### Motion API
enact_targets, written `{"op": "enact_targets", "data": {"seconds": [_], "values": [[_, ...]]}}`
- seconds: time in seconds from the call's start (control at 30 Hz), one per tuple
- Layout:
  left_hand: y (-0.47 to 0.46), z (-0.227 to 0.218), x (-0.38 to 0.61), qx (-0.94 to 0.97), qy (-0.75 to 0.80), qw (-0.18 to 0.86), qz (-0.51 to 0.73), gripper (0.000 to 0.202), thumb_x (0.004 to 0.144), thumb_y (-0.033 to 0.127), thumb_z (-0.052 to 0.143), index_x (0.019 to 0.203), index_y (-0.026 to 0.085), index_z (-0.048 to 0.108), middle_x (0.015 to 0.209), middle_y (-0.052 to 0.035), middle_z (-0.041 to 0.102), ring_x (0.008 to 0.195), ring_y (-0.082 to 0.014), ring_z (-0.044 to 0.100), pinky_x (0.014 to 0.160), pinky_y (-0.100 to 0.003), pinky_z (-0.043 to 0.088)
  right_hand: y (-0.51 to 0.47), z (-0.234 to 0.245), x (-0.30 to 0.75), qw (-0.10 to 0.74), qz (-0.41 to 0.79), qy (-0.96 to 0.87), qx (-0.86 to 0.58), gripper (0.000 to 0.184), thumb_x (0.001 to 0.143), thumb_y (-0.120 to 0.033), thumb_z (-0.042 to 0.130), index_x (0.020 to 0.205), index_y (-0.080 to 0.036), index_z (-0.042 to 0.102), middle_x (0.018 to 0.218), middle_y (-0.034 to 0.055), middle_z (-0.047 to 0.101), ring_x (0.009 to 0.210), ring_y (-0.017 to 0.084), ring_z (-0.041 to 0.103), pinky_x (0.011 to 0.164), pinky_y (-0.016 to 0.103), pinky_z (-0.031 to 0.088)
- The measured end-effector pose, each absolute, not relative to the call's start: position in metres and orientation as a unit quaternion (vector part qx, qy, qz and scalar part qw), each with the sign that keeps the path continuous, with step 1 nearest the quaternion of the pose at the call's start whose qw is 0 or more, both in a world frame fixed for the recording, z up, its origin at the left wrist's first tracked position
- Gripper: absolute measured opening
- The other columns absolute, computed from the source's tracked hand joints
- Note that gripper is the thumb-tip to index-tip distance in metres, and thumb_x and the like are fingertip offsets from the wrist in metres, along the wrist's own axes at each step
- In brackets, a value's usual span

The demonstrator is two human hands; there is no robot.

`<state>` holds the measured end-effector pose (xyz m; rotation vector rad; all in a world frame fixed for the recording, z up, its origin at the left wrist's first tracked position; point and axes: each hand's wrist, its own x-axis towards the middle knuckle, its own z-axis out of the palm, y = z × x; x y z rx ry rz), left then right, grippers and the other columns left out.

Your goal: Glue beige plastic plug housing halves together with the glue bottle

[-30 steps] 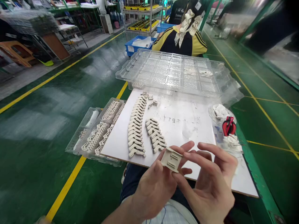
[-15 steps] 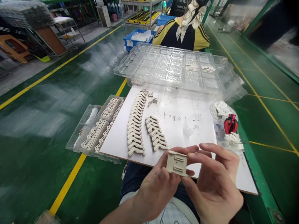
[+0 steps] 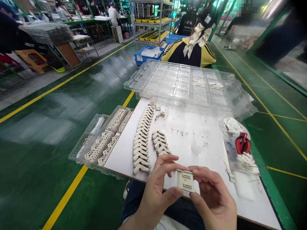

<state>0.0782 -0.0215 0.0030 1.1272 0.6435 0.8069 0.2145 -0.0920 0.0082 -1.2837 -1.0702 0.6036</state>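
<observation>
A small beige plastic piece [image 3: 185,181] with two raised slotted ribs is held up over the front edge of the white board [image 3: 182,143]. My left hand [image 3: 159,185] pinches its left side, thumb below and fingers along the top. From the other side my right hand [image 3: 212,191] grips it between thumb and fingertips. Beyond my hands, a long curved row of similar beige pieces [image 3: 142,140] lies on the board. A shorter row [image 3: 160,142] sits to its right, partly hidden by my left hand. A few loose pieces [image 3: 160,115] lie near the far end.
Left of the board stand clear trays [image 3: 96,153] of beige pieces. Stacked clear compartment trays [image 3: 177,80] cover the far end. At the right lie a red and black tool or reel [image 3: 242,143] and crumpled white material [image 3: 233,126]. A co-worker [image 3: 189,52] sits ahead.
The view has tilted up a little. My left fingers have shifted from behind the piece to its top and left edges; my right fingers have closed in on its right side.
</observation>
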Motion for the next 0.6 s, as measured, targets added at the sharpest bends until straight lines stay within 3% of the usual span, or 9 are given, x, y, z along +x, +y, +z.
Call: {"op": "enact_targets", "data": {"seconds": [0.23,0.4,0.47,0.53,0.6], "values": [[-0.006,0.011,0.079,0.624,0.318,0.638,0.321,0.040,0.085,0.059,0.067,0.117,0.036,0.075,0.127,-0.0088,0.055,0.116,-0.0288,0.056,0.104,-0.042,0.046,-0.080,0.001,0.207,0.701,0.290,-0.317,-0.570,0.027,0.083,-0.042,0.076,0.104,-0.028,0.067,0.104,0.0053,0.063,0.096,0.018,0.063,0.083,0.026,0.056],[0.037,0.015,0.067,0.714,0.292,0.570,0.284,0.058,0.083,0.067,0.062,0.128,0.032,0.069,0.120,-0.0094,0.068,0.111,-0.0282,0.064,0.099,-0.042,0.052,-0.073,-0.016,0.230,0.683,0.300,-0.367,-0.556,0.024,0.083,-0.032,0.076,0.104,-0.026,0.067,0.097,0.0059,0.064,0.087,0.018,0.066,0.075,0.025,0.057],[0.085,0.018,0.063,0.754,0.359,0.466,0.292,0.048,0.094,0.060,0.051,0.125,0.029,0.069,0.115,-0.0080,0.073,0.109,-0.0266,0.067,0.099,-0.043,0.053,-0.072,-0.024,0.238,0.672,0.303,-0.380,-0.559,0.023,0.082,-0.030,0.077,0.103,-0.024,0.067,0.095,0.0066,0.066,0.083,0.018,0.067,0.072,0.025,0.058],[0.146,0.019,0.064,0.822,0.408,0.269,0.292,0.039,0.101,0.045,0.044,0.120,0.024,0.071,0.119,-0.0087,0.073,0.113,-0.0266,0.066,0.103,-0.046,0.050,-0.073,-0.029,0.241,0.672,0.309,-0.353,-0.573,0.025,0.081,-0.033,0.077,0.101,-0.022,0.067,0.095,0.0074,0.067,0.081,0.018,0.067,0.071,0.026,0.058],[0.207,0.017,0.070,0.832,0.419,0.198,0.305,0.034,0.098,0.031,0.050,0.125,0.020,0.067,0.136,-0.0132,0.065,0.132,-0.0315,0.054,0.114,-0.053,0.037,-0.073,-0.031,0.238,0.672,0.313,-0.313,-0.594,0.027,0.082,-0.039,0.076,0.100,-0.022,0.067,0.095,0.0083,0.067,0.082,0.019,0.067,0.072,0.028,0.058]]}}
